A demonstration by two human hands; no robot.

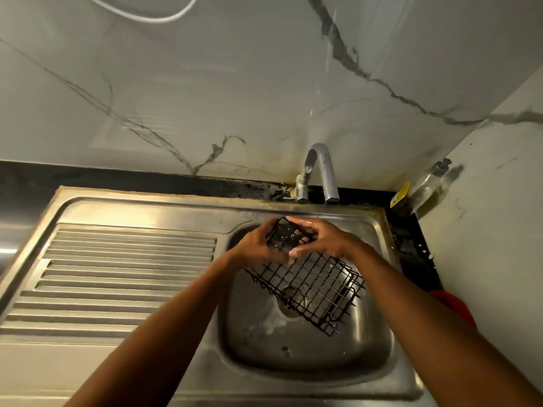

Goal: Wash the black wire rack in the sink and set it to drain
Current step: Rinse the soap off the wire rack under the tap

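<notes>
**Black wire rack held over the sink basin, washing under way**

We look down along two bare forearms reaching into a steel sink (293, 362). Over the basin, above the drain hole, the black wire rack (311, 289) hangs tilted, its near corner lowest and its far end raised. There the left hand (255, 245) and right hand (323, 239) meet, fingers curled round that raised end. A dark patch sits between them. We cannot tell whether it is a scrubbing pad or part of the rack.

Pale suds or residue lie near the drain, so we judge the washing is in progress. Rinsing and draining remain, and the ridged draining board (126, 274) to the left holds nothing.

Farther back stands the tap (320, 171), with no clear stream showing. A soap bottle (426, 183) leans in the right corner against a marbled wall.
</notes>
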